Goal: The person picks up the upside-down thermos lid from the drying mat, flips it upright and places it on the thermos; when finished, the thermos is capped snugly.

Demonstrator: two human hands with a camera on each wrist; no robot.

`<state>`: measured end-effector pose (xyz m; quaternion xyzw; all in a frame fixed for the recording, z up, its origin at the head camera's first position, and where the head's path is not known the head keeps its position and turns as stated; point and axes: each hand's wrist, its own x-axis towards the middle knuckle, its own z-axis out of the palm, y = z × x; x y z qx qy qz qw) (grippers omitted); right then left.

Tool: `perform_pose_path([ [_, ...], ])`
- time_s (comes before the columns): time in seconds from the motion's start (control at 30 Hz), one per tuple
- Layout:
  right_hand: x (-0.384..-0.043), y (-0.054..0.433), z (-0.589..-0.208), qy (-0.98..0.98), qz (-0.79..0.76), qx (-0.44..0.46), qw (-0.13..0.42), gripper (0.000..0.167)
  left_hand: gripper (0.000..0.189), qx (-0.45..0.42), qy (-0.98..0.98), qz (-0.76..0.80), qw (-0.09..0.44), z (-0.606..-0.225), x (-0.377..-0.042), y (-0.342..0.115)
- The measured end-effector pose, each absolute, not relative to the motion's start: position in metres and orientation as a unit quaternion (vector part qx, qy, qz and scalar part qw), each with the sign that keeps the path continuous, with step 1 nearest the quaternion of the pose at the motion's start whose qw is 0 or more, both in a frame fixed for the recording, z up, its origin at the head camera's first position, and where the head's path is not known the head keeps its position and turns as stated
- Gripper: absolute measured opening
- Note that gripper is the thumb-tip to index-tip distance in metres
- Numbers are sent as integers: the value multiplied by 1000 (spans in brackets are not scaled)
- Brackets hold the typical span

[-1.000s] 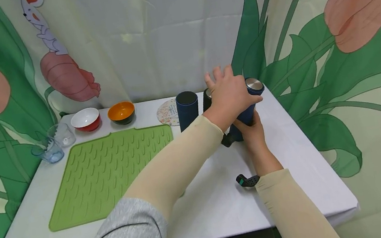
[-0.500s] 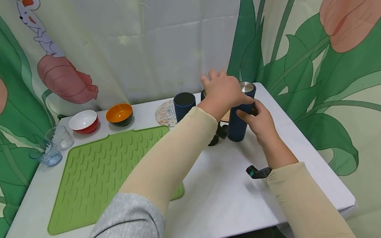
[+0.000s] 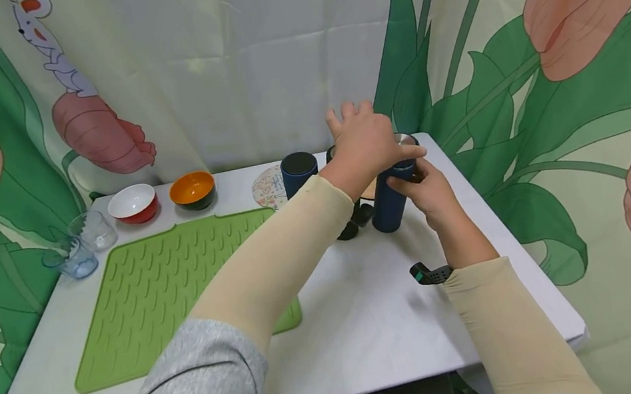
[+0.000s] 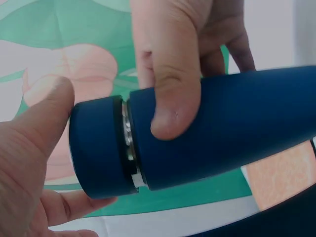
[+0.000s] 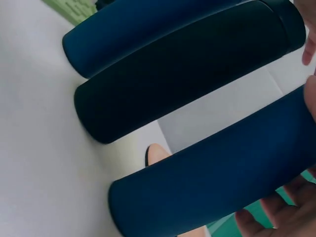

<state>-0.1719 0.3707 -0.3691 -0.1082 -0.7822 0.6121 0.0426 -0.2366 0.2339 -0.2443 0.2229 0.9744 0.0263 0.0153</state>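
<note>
A dark blue thermos bottle [image 3: 390, 205] stands at the right of the table, slightly tilted in the head view. My right hand [image 3: 433, 192] grips its upper body, the thumb lying across the blue wall in the left wrist view. Over the top, my left hand [image 3: 365, 146] holds the blue cap [image 4: 98, 148] between thumb and fingers. A narrow gap with silvery metal shows between cap and body. Close beside it stands a black bottle [image 5: 182, 74], largely hidden by the left hand and forearm in the head view. Another blue bottle [image 3: 299, 173] stands farther left.
A green ridged mat [image 3: 180, 270] covers the table's left half. Behind it sit a red-and-white bowl [image 3: 133, 204], an orange bowl [image 3: 192, 191] and a patterned round mat [image 3: 268, 188]. Two clear cups [image 3: 93, 231] stand at the left edge. The white table [image 3: 364, 325] has a curtain behind.
The bottle has come more upright and slightly left in the head view. My right hand now holds it nearer the top, its wrist farther right. My left hand stays at the cap.
</note>
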Motion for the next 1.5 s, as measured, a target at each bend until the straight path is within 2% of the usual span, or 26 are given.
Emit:
perform_pose_path([
  [0.27, -177, 375, -360, -764, 637, -106, 3, 89, 76, 227, 973, 20, 30, -237, -241, 230],
  [0.5, -175, 375, -361, -764, 635, -119, 0, 88, 90, 242, 970, -6, 3, -239, -242, 230],
  [0.83, -171, 373, -360, -756, 643, -124, -6, 91, 57, 256, 966, -7, 40, -234, -234, 230],
  [0.93, -173, 372, -362, -754, 645, -124, -7, 92, 58, 256, 966, -8, 37, -235, -232, 229],
  [1.07, -173, 369, -365, -756, 645, -115, -11, 92, 69, 238, 971, -29, 8, -237, -229, 229],
  [1.17, -170, 372, -367, -756, 645, -111, -10, 90, 66, 230, 972, -40, 6, -238, -225, 236],
  [1.5, -175, 373, -367, -758, 645, -97, -8, 82, 35, 219, 972, -9, 80, -226, -230, 237],
])
